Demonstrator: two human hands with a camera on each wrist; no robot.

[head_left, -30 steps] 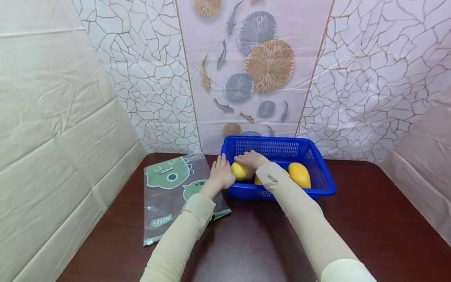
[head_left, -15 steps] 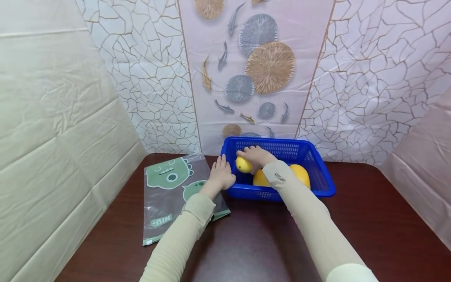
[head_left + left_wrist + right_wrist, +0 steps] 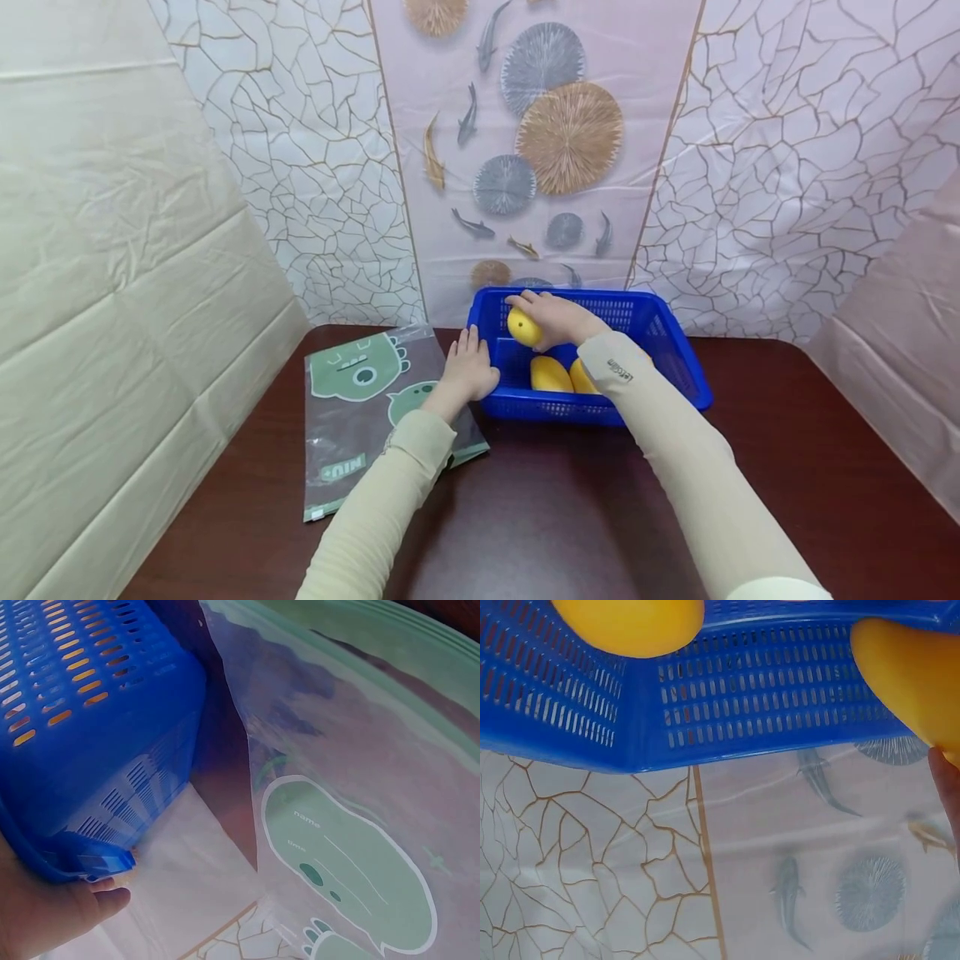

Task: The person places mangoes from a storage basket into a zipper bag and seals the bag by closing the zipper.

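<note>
My right hand grips a yellow mango over the left part of a blue plastic basket. In the right wrist view that mango appears at the right edge with a fingertip against it. Two more mangoes, one at the left and one beside it, lie in the basket, partly covered by the right sleeve. On the basket's left rim is my left hand, its fingers pointing forward. The left wrist view shows this hand holding the rim at a corner.
Left of the basket a zip bag with green cartoon prints lies flat on the dark red-brown table. The left forearm crosses over its right side. A patterned cloth wall stands close behind the basket.
The right hand has lifted the mango from the basket's left side, up and slightly right. More of the mangoes beneath shows now. My left hand has stayed on the rim.
</note>
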